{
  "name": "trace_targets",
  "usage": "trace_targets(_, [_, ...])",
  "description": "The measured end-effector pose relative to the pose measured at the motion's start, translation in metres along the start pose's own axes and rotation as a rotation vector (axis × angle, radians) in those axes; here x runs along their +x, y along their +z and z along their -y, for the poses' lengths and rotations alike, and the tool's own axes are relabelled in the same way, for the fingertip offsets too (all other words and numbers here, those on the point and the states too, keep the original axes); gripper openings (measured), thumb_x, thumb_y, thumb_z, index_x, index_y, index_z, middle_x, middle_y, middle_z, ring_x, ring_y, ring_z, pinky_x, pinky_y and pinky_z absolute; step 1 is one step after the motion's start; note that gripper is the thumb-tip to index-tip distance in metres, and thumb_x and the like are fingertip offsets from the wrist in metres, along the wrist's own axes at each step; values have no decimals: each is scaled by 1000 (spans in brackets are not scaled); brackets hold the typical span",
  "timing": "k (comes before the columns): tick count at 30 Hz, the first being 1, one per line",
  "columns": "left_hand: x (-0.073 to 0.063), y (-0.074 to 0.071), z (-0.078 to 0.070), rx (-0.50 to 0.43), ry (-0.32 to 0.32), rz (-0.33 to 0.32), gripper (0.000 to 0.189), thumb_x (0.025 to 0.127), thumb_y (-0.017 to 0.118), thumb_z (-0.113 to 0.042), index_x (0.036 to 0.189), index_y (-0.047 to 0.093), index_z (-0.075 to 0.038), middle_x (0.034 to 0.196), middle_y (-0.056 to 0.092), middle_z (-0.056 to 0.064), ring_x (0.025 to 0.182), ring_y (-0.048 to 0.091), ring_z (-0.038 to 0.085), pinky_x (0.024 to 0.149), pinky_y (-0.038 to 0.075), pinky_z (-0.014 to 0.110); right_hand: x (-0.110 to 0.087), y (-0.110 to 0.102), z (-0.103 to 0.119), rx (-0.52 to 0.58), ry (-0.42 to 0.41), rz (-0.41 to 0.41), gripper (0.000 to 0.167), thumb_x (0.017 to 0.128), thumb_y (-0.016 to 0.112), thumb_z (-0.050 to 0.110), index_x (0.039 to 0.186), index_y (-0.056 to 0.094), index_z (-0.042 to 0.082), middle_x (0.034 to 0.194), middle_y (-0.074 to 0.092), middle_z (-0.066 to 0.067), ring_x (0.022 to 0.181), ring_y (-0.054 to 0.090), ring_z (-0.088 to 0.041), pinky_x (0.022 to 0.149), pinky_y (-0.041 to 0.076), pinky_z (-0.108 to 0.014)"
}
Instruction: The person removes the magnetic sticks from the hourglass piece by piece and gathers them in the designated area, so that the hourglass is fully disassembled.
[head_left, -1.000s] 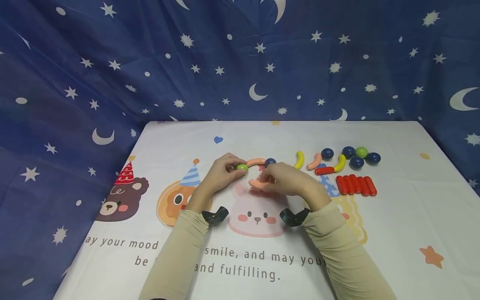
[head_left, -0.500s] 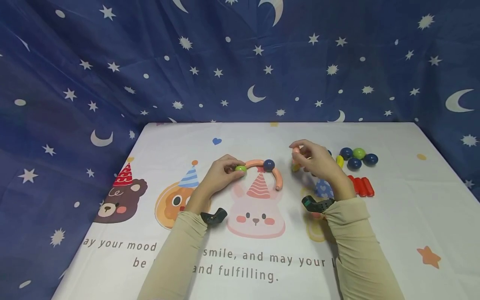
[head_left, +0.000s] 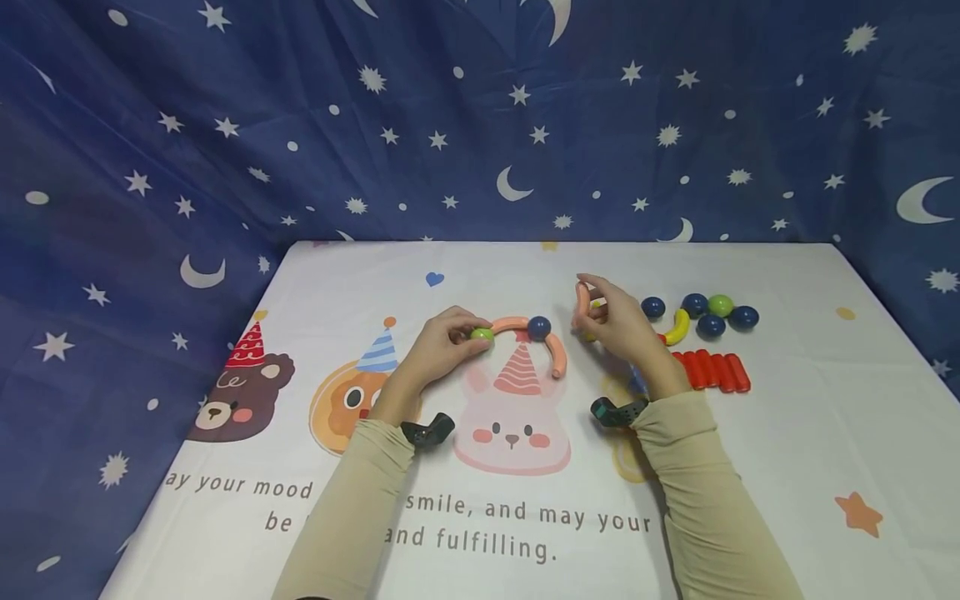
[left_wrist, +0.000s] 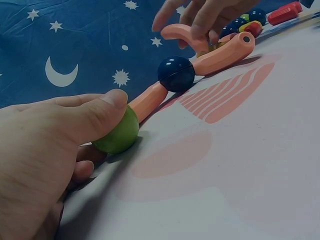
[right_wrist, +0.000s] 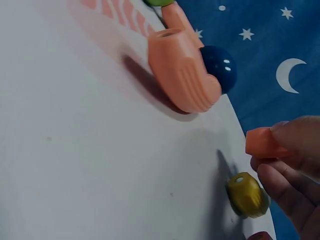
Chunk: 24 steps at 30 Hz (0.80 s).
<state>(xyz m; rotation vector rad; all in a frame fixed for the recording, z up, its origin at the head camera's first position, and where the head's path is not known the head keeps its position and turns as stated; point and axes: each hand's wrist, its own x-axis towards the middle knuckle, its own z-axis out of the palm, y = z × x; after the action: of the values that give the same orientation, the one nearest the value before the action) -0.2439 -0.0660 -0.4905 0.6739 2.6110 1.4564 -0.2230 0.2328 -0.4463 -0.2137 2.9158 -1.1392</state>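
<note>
My left hand (head_left: 442, 354) pinches a green ball (left_wrist: 122, 131) between thumb and fingers at the left end of a small chain of toy pieces. From that ball runs a curved peach rod (head_left: 512, 322) to a dark blue ball (head_left: 539, 328). A second curved peach rod (head_left: 556, 357) bends toward me from the blue ball, its end free. Right of the chain, my right hand (head_left: 621, 323) holds another curved peach rod (right_wrist: 261, 142) upright, above the cloth. Below that hand in the right wrist view lies a yellow rod (right_wrist: 246, 195), mostly hidden in the head view.
To the right lie several dark blue balls (head_left: 711, 326), a green ball (head_left: 721, 305), a yellow curved rod (head_left: 678, 327) and a row of red rods (head_left: 712, 370). A printed white cloth (head_left: 795, 467) covers the table. A starry blue curtain (head_left: 480, 125) hangs behind.
My right hand has let go of the chain's end rod, moved right and picked up a separate peach rod, then shifted slightly left with it. The left hand has stayed on the green ball.
</note>
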Motion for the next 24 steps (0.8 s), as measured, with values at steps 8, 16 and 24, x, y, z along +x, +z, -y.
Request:
trace_targets(8, [0,0,-1,-5,-9,3,25,83,74,-27,107,71,-22,102,61,-7,83,53,13,75,45,26,0,2,7,-60,28,33,69,79,77,11,140,45,14,124,56,-13,103,64,-27,80,56,-39])
trace_targets(16, [0,0,0,-4,2,-3,25,83,74,-27,107,71,-22,101,61,-8,85,54,12,76,45,27,-1,2,6,-159,9,5,69,79,78,18,140,47,10,119,55,-14,102,59,-27,87,52,-41])
trace_targets(24, [-1,1,-1,0,-4,0,24,83,74,-28,106,71,-22,101,61,-9,85,54,12,76,46,28,-2,-1,5,-255,19,24,66,84,72,22,141,44,4,125,55,-20,100,53,-31,92,46,-47])
